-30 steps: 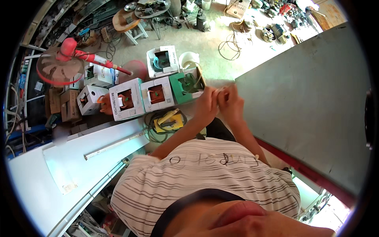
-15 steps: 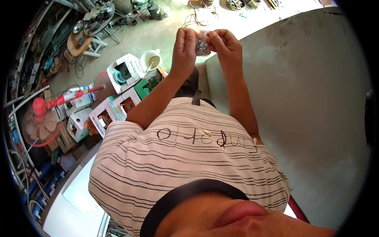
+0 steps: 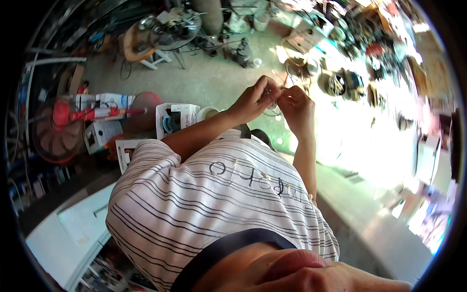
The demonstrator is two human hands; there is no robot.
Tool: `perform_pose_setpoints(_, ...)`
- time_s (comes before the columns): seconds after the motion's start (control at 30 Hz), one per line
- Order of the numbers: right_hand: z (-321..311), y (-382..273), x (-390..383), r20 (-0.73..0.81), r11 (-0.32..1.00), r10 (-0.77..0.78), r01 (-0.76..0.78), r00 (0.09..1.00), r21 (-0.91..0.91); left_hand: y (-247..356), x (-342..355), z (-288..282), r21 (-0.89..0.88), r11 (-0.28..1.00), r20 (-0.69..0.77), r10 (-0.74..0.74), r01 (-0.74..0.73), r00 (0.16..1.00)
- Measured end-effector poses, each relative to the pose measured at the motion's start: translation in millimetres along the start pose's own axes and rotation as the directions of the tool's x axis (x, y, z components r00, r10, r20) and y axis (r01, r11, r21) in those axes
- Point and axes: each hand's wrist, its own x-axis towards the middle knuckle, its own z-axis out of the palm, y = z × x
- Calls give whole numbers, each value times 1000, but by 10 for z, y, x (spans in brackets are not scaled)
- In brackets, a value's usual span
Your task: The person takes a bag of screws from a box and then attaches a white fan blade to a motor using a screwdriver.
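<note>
My left hand (image 3: 250, 100) and my right hand (image 3: 299, 109) are raised together just beyond my striped shirt, both closed around a small clear plastic bag (image 3: 270, 97) of small, shiny pieces. The fingertips of each hand pinch the bag, which is partly hidden between them and too small to make out in detail.
A red fan (image 3: 61, 115), white boxes (image 3: 179, 114) and a bucket (image 3: 208, 112) stand to my left. Ahead are a stool (image 3: 130, 41), a round table (image 3: 172, 39) and cluttered parts (image 3: 355, 82). A white surface (image 3: 63, 238) lies lower left, a grey surface (image 3: 379, 224) lower right.
The view has swung, so the large grey panel has dropped toward the lower right and sunlit floor shows. My hands, still together on the bag, now sit lower in view than half a second ago.
</note>
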Motion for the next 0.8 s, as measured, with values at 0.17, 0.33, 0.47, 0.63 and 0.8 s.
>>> perform_pose_setpoints(0.17, 718, -214, 1031, 227, 915, -329, 369, 917, -163, 127, 350, -748, 261, 953, -381, -47, 156, 923)
perform_pose_setpoints(0.33, 1672, -404, 1933, 329, 861, -497, 503, 803, 75, 79, 613, -1560, 487, 841, -672, 188, 236, 717)
perform_pose_setpoints(0.47, 2278, -784, 2674, 329, 741, -666, 643, 670, 191, 184, 983, -2188, 464, 846, -810, 286, 262, 511)
perform_pose_setpoints(0.63, 2890, -1195, 3442, 325, 726, -687, 634, 650, 267, 338, 1500, -2899, 504, 812, -856, 424, 295, 296)
perform_pose_setpoints(0.8, 3476, -1793, 3785, 408, 705, -707, 618, 577, 347, 445, 1614, -3521, 416, 849, -904, 423, 325, 54)
